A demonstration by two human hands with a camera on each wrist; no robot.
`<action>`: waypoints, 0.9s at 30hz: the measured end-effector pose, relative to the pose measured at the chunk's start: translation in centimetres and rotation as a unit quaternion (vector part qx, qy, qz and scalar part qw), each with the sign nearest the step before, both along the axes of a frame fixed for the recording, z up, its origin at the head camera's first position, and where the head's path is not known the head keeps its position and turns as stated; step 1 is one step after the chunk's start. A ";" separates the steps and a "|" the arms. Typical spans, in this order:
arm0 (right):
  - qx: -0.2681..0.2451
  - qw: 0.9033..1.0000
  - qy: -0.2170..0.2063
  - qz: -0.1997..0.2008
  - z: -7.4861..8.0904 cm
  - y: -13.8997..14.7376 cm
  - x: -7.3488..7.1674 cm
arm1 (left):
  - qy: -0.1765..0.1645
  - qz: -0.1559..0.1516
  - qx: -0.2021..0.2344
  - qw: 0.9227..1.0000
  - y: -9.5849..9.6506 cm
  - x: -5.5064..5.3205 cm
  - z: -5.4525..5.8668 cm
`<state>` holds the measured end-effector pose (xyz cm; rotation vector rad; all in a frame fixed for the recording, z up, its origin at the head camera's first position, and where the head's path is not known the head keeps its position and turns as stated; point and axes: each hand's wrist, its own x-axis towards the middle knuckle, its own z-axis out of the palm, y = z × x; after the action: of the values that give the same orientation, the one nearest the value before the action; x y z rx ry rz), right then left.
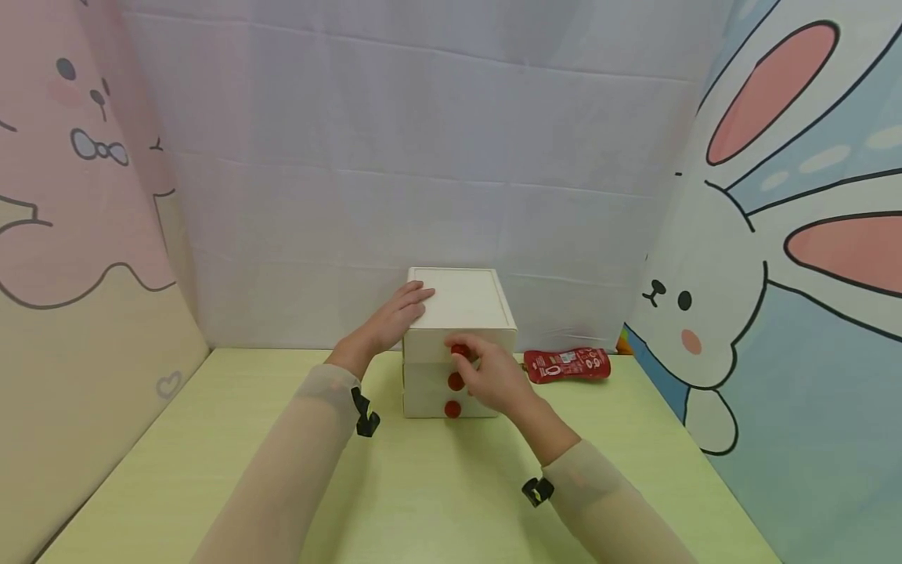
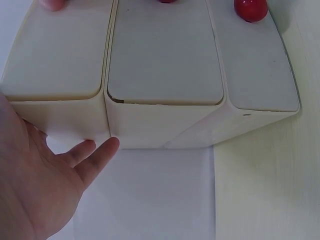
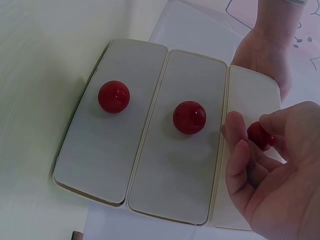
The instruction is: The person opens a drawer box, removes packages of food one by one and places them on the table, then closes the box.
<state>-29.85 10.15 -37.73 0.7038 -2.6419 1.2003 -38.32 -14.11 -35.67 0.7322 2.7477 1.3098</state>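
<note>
A small white cabinet [image 1: 465,298] with three stacked drawers stands at the back of the table, each drawer front bearing a round red knob. All three drawers look closed. My left hand [image 1: 390,319] rests on the cabinet's top left edge with fingers extended; in the left wrist view its palm and fingers lie along the side wall. With thumb and fingers, my right hand [image 1: 496,377] pinches the top drawer's knob [image 3: 260,136], which they partly cover. Below it, the middle knob [image 3: 189,117] and bottom knob [image 3: 114,97] are untouched.
A red pouch [image 1: 567,365] lies on the pale yellow table [image 1: 395,501], right of the cabinet. Behind hangs a white cloth [image 1: 423,157]. Cartoon-printed panels flank the table, and a small colourful item [image 1: 623,342] shows at the back right corner.
</note>
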 end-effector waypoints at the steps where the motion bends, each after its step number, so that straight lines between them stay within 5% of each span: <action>1: 0.000 1.000 -0.001 0.000 0.0 0.0 0.0 | -0.001 0.000 0.001 1.000 0.0 0.0 0.0; 16: 0.029 0.999 -0.024 0.011 -0.6 0.2 0.1 | -0.004 0.004 0.012 1.000 0.3 0.2 -0.1; 27: 0.047 0.996 -0.016 0.071 -0.8 1.1 0.7 | 0.003 0.006 0.001 1.000 0.2 0.1 0.0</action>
<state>-29.11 11.24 -38.49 0.9080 -2.7307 1.1368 -38.21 -13.93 -35.68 0.7217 2.7593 1.3151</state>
